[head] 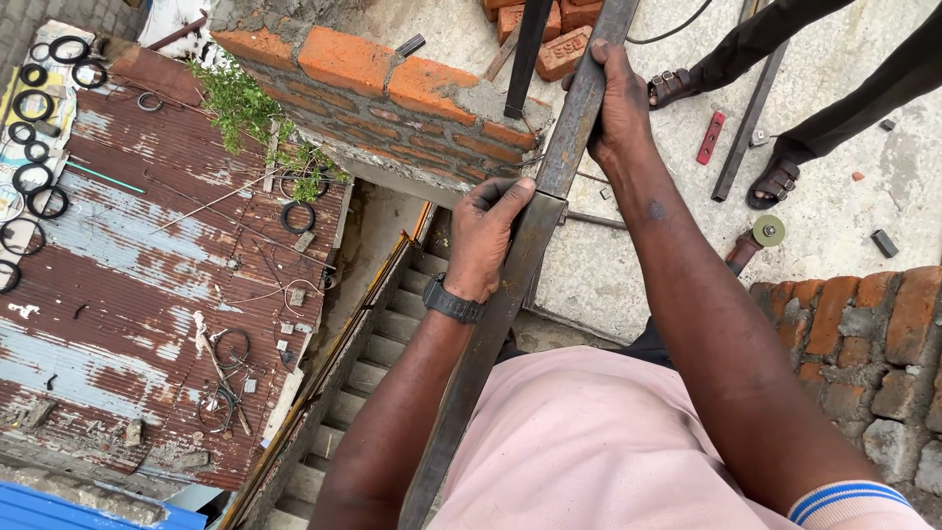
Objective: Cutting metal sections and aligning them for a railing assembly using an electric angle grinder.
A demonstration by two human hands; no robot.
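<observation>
A long dark steel bar [510, 285] of rectangular section runs from the bottom of the head view up to the top edge. My left hand [486, 236], with a dark watch on the wrist, grips the bar near its middle. Farther up the bar, my right hand [618, 98] is closed around it with the arm stretched out. The bar passes close to the corner of an orange brick wall [392, 83].
A person in sandals [775, 182] stands on the concrete floor at the top right, near an angle grinder [756, 240] and a flat steel strip [746, 123]. Below left lie a rusty tin roof [147, 285] with rubber rings and a stairway [373, 363]. More brickwork [863, 334] stands at right.
</observation>
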